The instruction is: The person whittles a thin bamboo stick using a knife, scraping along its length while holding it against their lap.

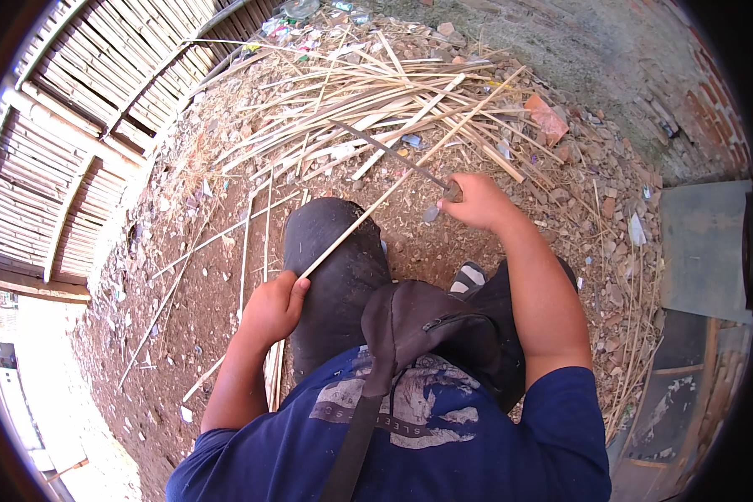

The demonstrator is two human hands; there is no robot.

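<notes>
1. Two hands work one thin bamboo strip across a dark-trousered knee.
2. The left hand is closed around its lower end.
3. The right hand grips a long dark knife, its blade crossing the strip before a heap of split bamboo.

I see a pale, dry, matt bamboo strip | a dull dark metal blade | a heap of rough split bamboo | gritty brown dirt ground | matt black cloth trousers | a blue cotton shirt.
</notes>
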